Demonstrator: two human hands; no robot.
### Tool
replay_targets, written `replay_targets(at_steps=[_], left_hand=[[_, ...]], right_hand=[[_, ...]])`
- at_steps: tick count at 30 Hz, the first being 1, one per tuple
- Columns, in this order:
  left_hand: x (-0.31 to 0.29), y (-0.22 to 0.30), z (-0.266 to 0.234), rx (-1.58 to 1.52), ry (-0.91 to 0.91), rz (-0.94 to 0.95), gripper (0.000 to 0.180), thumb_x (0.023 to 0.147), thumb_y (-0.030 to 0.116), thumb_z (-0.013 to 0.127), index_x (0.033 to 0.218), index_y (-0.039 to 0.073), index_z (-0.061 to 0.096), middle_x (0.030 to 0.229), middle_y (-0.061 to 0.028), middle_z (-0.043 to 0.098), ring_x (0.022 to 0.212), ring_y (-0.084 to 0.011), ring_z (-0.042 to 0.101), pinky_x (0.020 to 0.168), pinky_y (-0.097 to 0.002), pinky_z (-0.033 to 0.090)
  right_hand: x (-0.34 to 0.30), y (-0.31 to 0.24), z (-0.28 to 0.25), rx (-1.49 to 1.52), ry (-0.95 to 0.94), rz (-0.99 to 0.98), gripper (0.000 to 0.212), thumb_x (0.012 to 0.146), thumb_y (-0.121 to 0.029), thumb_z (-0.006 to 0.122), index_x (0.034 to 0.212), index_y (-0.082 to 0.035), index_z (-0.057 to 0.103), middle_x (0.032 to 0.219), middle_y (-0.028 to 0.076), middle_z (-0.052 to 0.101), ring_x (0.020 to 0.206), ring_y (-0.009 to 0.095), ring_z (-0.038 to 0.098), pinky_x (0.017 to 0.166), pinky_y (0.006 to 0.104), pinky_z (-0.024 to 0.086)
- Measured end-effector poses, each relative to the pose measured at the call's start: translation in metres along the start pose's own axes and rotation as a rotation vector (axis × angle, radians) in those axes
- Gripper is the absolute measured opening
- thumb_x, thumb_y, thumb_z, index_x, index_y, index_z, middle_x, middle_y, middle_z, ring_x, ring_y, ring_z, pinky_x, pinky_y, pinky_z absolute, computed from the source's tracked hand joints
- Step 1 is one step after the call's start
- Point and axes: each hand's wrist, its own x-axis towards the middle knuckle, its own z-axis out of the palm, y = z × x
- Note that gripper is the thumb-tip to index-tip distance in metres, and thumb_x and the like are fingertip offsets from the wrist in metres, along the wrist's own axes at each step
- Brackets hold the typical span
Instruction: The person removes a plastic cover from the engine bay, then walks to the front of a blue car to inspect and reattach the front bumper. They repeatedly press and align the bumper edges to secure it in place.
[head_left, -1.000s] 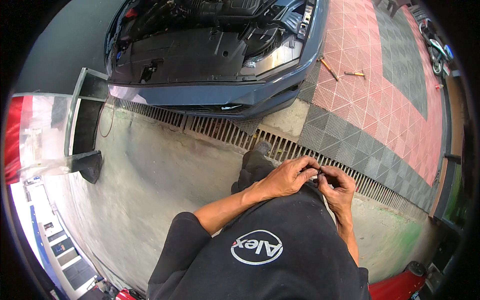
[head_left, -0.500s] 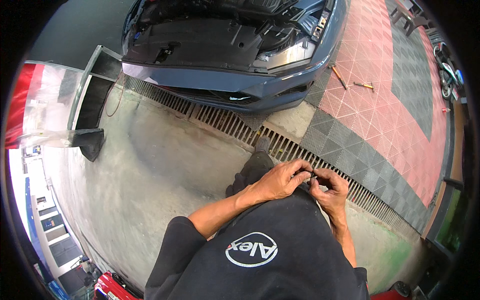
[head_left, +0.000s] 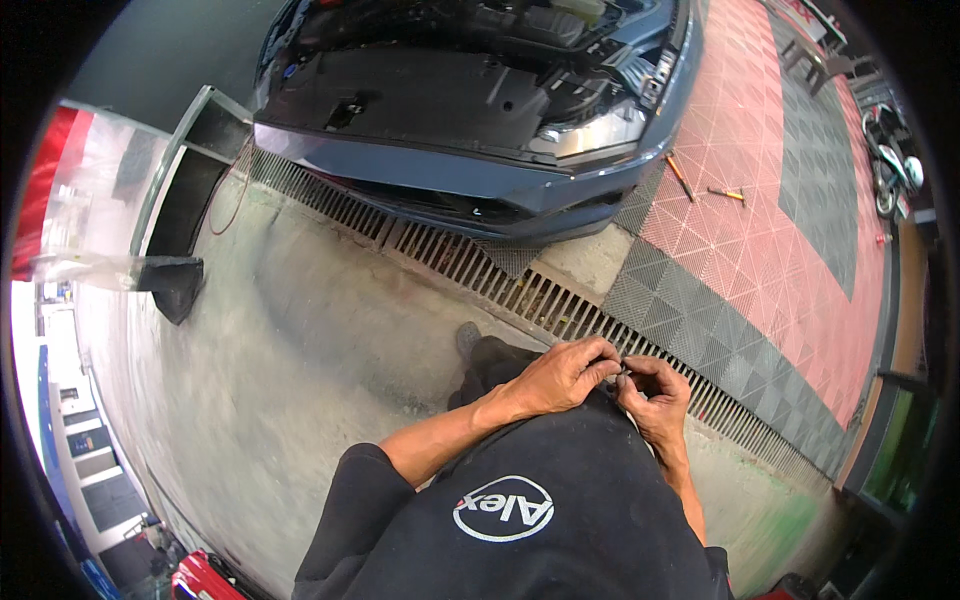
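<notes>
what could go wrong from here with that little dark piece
The small dark piece, pinched between the left hand and right hand, could slip and perhaps drop through the slotted floor grate nearby. Someone walking beside the blue car might trip over the two orange-handled tools on the floor tiles.

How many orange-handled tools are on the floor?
2. The first tool lies on the red tiles near the blue car; the second tool lies farther right, also on red. Others may be hidden behind the car.
</notes>
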Motion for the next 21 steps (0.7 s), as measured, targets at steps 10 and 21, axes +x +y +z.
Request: replay_targets(at_steps=[10, 21], left_hand=[[-0.079, -0.011, -0.096, 0.025, 0.188, -0.029, 0.021, 0.104, 0.02, 0.063, 0.111, 0.0, 0.064, 0.103, -0.0183, 0.071, 0.096, -0.035, 0.071, 0.082, -0.0433, 0.054], [-0.172, -0.03, -0.196, -0.343, 0.473, -0.143, 0.02, 0.102, 0.008, 0.067, 0.118, -0.001, 0.061, 0.103, -0.0096, 0.071, 0.094, -0.0184, 0.071, 0.085, -0.0326, 0.057]], right_hand=[[0.021, -0.029, 0.119, -0.084, -0.2, -0.065, 0.024, 0.081, 0.004, 0.078, 0.104, 0.005, 0.072, 0.101, 0.013, 0.076, 0.085, 0.015, 0.075, 0.075, 0.0282, 0.062], [0.045, -0.064, 0.284, -0.351, -0.319, -0.596, 0.032, 0.078, 0.002, 0.076, 0.109, -0.002, 0.065, 0.102, 0.016, 0.071, 0.088, 0.028, 0.075, 0.072, 0.0344, 0.061]])
